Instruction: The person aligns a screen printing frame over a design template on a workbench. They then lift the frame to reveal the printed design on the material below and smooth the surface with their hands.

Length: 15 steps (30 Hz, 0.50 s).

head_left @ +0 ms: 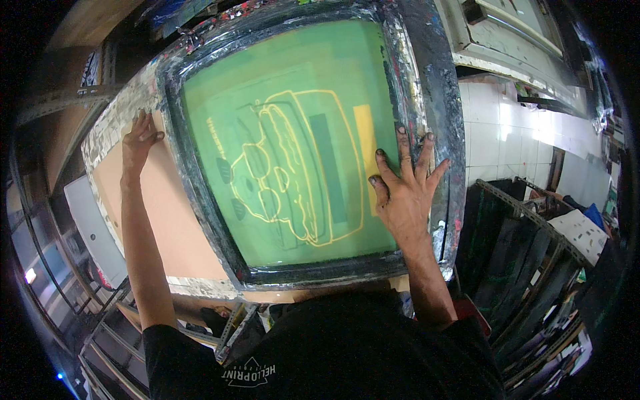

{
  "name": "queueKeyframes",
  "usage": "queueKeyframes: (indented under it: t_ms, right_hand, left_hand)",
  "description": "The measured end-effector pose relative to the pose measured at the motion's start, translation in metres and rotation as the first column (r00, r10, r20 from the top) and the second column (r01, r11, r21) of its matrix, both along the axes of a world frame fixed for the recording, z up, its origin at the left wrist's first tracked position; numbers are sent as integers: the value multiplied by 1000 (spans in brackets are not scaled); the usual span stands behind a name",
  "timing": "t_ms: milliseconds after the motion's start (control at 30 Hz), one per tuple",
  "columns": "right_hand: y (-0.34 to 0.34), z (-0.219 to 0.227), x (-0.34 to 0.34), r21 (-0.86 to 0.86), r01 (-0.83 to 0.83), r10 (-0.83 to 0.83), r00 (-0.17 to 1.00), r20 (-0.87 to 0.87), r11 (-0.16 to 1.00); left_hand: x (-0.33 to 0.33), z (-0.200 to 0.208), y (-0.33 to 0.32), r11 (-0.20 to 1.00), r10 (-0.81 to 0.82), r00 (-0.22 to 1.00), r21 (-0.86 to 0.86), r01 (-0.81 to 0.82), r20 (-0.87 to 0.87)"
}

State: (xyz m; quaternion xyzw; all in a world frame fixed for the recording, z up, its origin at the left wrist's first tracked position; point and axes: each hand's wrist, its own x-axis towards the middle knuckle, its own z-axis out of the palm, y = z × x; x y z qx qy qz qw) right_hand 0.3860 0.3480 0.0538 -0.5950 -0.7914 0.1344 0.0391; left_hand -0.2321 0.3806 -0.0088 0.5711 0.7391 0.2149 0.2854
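Head view: I see screen-printing frame (427, 73) with green mesh (293, 147), yellow line drawing on it, lying flat on desk (167, 220) — fills centre. My right hand (405, 190) flat, fingers (403, 143) spread, pressing frame's right edge, gripping nothing. My left hand (139, 140) open, resting at frame's left edge — ink-smeared rack (527, 267) at right

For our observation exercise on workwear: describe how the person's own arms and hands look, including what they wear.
Both forearms are bare, with no gloves, watch or rings visible. Short black sleeves end above the elbows. The right hand has dark ink stains on its fingertips and nails; the left hand shows no clear staining.
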Motion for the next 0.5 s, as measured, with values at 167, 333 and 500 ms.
queueKeyframes:
  t_ms: [167, 333, 500]
  right_hand:
    - [-11, -6, 6, 43, 40, -39, 999, -35, 998]
    - [-15, -6, 7, 28, 24, -23, 1000, -15, 999]
    - [-13, -1, 9, -4, 12, -13, 999, -46, 1000]
  left_hand:
    - [6, 3, 2, 999, 31, 998, -23, -33, -56]
    - [5, 6, 3, 999, -13, 995, -39, 9, -103]
    - [2, 4, 2, 1000, -28, 1000, -14, 28, -11]
